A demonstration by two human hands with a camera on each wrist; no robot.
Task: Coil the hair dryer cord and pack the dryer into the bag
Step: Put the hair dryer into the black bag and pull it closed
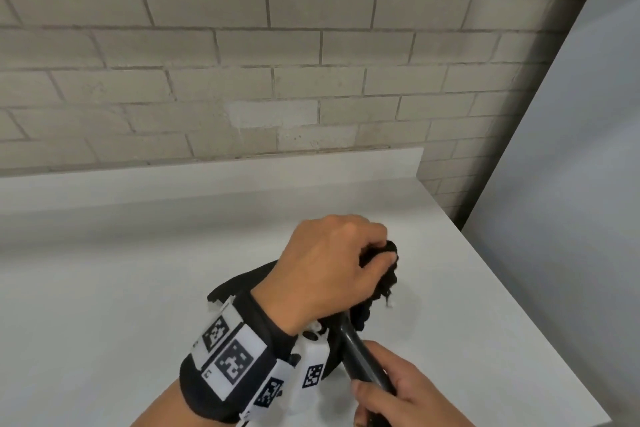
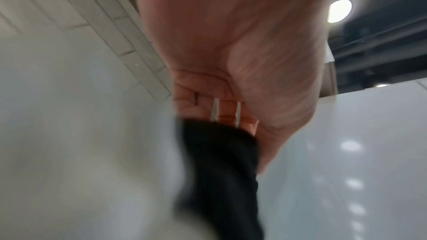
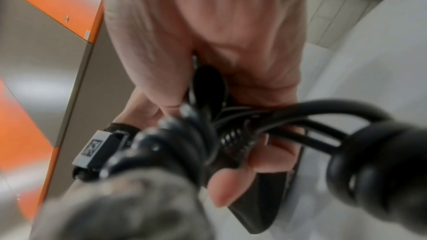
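Left hand (image 1: 329, 263) curled into a fist over black bag fabric (image 1: 384, 274), gripping a bunched edge above the white table (image 1: 121, 305); more of the bag (image 2: 221, 171) hanging dark and blurred below the fist in left wrist view. Two thin pale strips across the curled fingers (image 2: 201, 101), too blurred to identify. Wrist band with black-and-white markers (image 1: 228, 360) on left forearm. Right hand (image 1: 391, 388) wrapped round the hair dryer handle (image 1: 360, 354), near bottom edge of head view, handle angled up toward the bag. Right wrist view: coiled black cord (image 3: 184, 145) bundled against the handle, loops (image 3: 323, 112) sticking out to the side, fingertips (image 3: 231, 187) curled under the bundle. Dryer body hidden behind left hand, cannot tell how far inside the bag. Brick wall (image 1: 242, 62) behind table, pale panel (image 1: 571, 184) at right, orange and grey cabinet (image 3: 46, 25) in right wrist view
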